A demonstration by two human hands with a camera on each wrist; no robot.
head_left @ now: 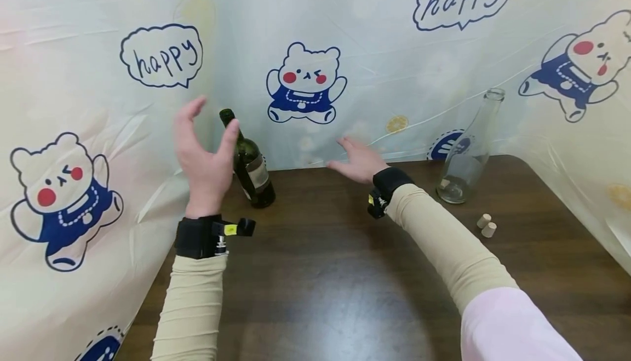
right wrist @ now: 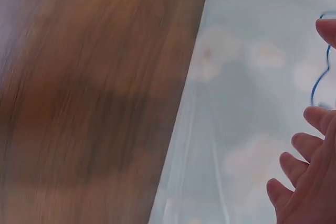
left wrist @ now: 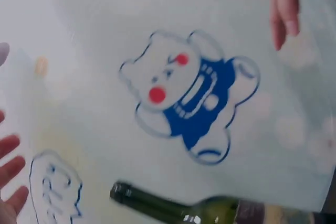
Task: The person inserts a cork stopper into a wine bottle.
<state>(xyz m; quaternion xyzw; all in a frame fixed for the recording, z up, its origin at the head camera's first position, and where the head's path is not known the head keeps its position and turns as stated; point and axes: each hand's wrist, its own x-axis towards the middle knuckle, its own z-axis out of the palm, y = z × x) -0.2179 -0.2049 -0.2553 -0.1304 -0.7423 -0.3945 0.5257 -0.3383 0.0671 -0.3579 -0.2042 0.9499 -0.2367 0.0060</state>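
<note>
- The left grip (head_left: pixel 204 166), a person's bare hand, is wide and holds nothing, its thumb and fingers curving apart in the air beside a green bottle (head_left: pixel 258 172).
- The right grip (head_left: pixel 362 161) is likewise bare of any object, its fingers spread low before the printed backdrop (head_left: pixel 394 65), well apart from either bottle.
- The green bottle stands at the back of the dark wooden counter (head_left: pixel 315 251), toward the left; the left wrist view shows a gap between its neck and the fingertips. Whether its mouth is stoppered cannot be told.
- Across the counter, a clear bottle (head_left: pixel 460 169) stands at the right rear, its mouth showing no stopper.
- Two small corks (head_left: pixel 486 225) lie next to each other on the counter, just in front of the clear bottle.
- Progress, judged from the layout: neither bottle is in hand and both corks lie loose, so the handling looks barely begun, with taking hold of a bottle and any use of the corks apparently left. A pause between steps cannot be ruled out.
</note>
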